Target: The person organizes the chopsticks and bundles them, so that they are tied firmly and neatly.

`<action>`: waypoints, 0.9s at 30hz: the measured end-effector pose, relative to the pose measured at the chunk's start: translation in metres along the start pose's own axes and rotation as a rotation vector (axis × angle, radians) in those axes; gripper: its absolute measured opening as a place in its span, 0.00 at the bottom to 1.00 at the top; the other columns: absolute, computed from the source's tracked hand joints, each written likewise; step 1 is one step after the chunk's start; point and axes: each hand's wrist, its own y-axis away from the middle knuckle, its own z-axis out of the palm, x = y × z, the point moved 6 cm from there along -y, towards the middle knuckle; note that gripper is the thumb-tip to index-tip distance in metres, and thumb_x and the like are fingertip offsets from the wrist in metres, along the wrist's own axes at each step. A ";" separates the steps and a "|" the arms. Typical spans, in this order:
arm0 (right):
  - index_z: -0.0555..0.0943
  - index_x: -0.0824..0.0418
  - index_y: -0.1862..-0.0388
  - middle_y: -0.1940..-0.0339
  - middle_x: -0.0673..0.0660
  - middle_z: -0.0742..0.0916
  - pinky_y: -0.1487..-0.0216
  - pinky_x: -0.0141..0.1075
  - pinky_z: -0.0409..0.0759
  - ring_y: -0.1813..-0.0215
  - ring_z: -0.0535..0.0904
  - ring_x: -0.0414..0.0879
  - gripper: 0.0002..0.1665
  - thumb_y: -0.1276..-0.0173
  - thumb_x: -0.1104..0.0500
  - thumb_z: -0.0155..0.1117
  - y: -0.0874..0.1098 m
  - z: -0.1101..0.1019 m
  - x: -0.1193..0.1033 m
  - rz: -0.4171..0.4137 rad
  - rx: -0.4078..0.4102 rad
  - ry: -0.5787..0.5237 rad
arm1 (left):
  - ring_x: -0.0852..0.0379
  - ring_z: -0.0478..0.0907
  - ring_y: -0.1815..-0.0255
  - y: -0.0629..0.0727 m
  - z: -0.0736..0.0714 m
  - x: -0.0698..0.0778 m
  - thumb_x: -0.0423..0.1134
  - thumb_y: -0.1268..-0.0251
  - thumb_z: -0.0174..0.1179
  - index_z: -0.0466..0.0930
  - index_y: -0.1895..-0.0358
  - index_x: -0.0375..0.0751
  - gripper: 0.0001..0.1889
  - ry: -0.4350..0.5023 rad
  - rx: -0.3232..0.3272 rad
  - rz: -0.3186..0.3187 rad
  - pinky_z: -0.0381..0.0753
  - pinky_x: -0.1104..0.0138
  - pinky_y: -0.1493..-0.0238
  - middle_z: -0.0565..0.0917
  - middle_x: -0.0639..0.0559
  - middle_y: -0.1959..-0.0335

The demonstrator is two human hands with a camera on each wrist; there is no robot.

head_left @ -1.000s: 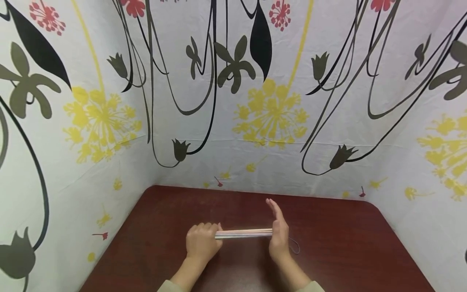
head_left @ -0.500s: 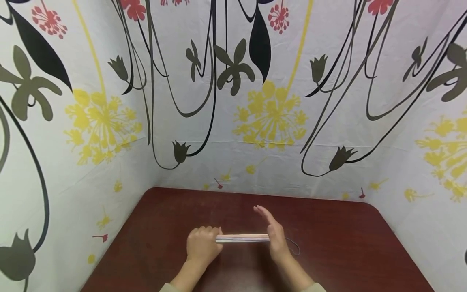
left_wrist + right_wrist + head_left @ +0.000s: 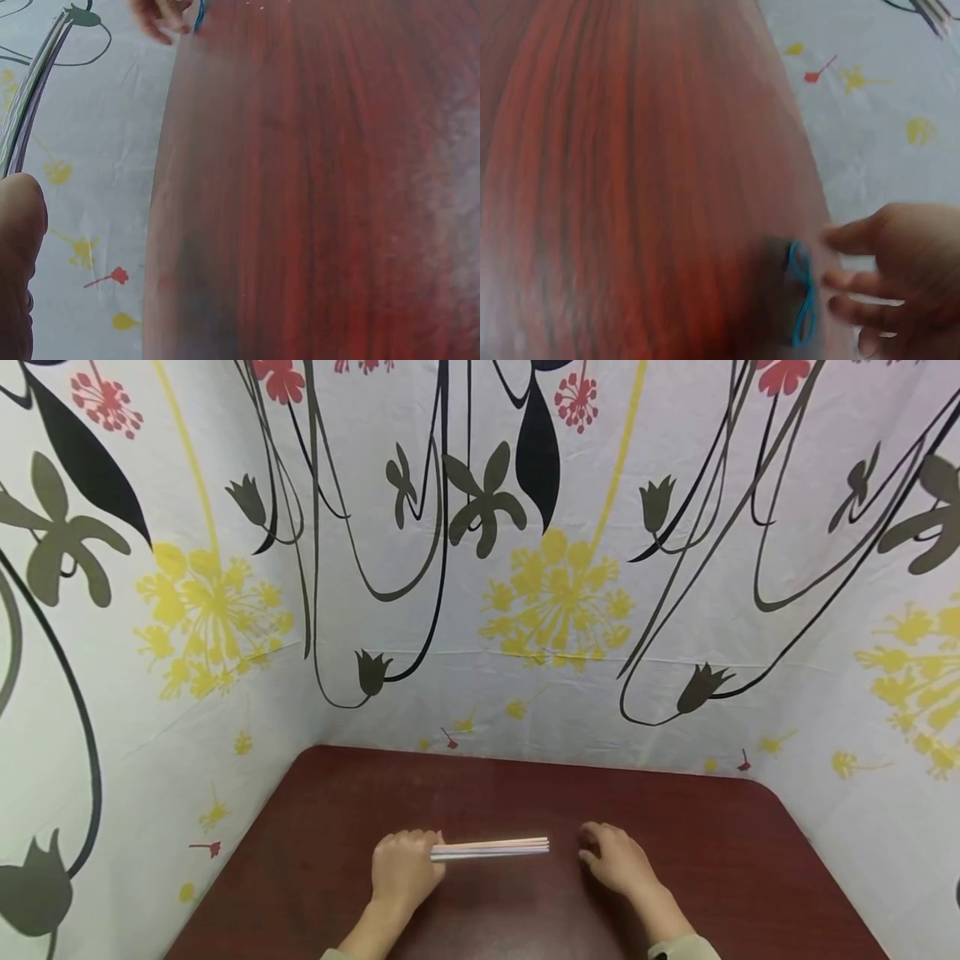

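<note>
My left hand [image 3: 405,870] grips one end of a bundle of thin pastel straws [image 3: 491,849], which points right and lies nearly level above the table. Pale green and purple straws [image 3: 34,97] rise past the thumb in the left wrist view. To the right of the bundle's free end, my right hand [image 3: 618,860] is low over the table, its fingers loosely bent and apart. A thin blue elastic band [image 3: 802,289] lies as a twisted loop right by those fingertips in the right wrist view. The hand hides it in the head view.
The dark red wooden table [image 3: 517,793] has rounded far corners. White cloth [image 3: 420,635] printed with flowers and vines hangs behind it and along both sides, close to its edges.
My right palm has left the end of the straws, and that hand has moved right and down towards the band, its raised fingers now bent. My left hand has shifted slightly left with the bundle.
</note>
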 end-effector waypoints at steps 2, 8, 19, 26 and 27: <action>0.84 0.59 0.50 0.58 0.55 0.85 0.57 0.53 0.81 0.53 0.84 0.56 0.19 0.40 0.66 0.73 0.003 0.002 0.008 0.018 -0.045 0.011 | 0.58 0.63 0.93 0.002 0.001 0.000 0.40 0.52 0.62 0.71 0.90 0.47 0.14 0.000 -0.019 -0.001 0.61 0.66 0.88 0.69 0.58 0.93; 0.86 0.55 0.57 0.63 0.52 0.86 0.67 0.49 0.80 0.62 0.84 0.52 0.15 0.38 0.72 0.66 0.005 0.000 0.019 0.073 -0.031 0.016 | 0.60 0.61 0.93 0.006 0.004 0.000 0.41 0.50 0.61 0.71 0.91 0.47 0.15 -0.005 -0.051 -0.007 0.60 0.68 0.88 0.67 0.59 0.94; 0.82 0.58 0.60 0.64 0.56 0.80 0.69 0.44 0.77 0.67 0.80 0.48 0.10 0.29 0.70 0.57 0.011 0.006 0.015 0.037 -0.032 0.047 | 0.60 0.59 0.93 0.007 0.007 0.001 0.40 0.50 0.61 0.66 0.92 0.48 0.18 0.008 -0.053 0.002 0.59 0.68 0.88 0.65 0.59 0.94; 0.84 0.57 0.63 0.65 0.52 0.83 0.72 0.41 0.76 0.69 0.80 0.44 0.08 0.29 0.68 0.61 0.011 -0.009 -0.002 -0.005 0.118 0.001 | 0.60 0.59 0.93 0.005 0.007 0.002 0.40 0.51 0.63 0.67 0.92 0.48 0.18 0.009 -0.066 0.001 0.59 0.68 0.88 0.66 0.58 0.94; 0.85 0.57 0.63 0.66 0.52 0.84 0.72 0.39 0.76 0.68 0.80 0.43 0.08 0.29 0.68 0.61 0.011 -0.012 -0.005 -0.015 0.147 -0.015 | 0.60 0.59 0.93 0.004 0.007 0.002 0.40 0.51 0.63 0.67 0.92 0.48 0.18 0.009 -0.067 0.003 0.58 0.68 0.88 0.66 0.59 0.94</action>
